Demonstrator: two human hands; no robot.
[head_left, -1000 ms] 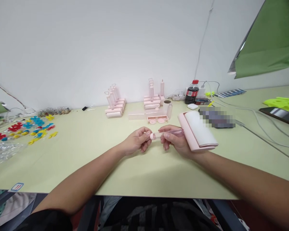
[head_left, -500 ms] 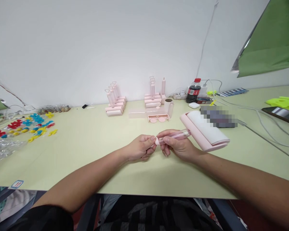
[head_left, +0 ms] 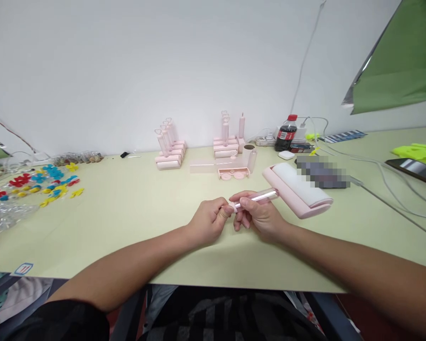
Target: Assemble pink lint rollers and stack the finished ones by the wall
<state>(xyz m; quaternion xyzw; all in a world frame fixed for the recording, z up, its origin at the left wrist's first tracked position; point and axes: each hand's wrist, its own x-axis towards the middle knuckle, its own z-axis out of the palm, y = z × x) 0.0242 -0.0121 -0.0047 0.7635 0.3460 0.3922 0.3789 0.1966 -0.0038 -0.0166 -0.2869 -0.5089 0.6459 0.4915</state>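
Note:
A pink lint roller (head_left: 305,189) with a white roll on its wide head is held just above the table, its head slanting away to the right. My right hand (head_left: 261,215) is closed around its clear pink handle (head_left: 261,195). At the near end of that handle, my left hand (head_left: 211,219) pinches a small pale pink end piece, thumb on top. Fingers hide most of that piece, so I cannot tell its full shape.
Similar lint rollers stand in two rows, left (head_left: 168,161) and right (head_left: 225,150), by the wall. A hinged pink case (head_left: 233,174), a cardboard-cored roll (head_left: 248,154), a cola bottle (head_left: 287,135) and cables lie beyond my hands. Colourful plastic pieces (head_left: 58,189) are at left.
The lint roller has shifted slightly left and its handle has turned a little. My left hand has rolled over, its knuckles raised and its thumb now pressing on the end piece.

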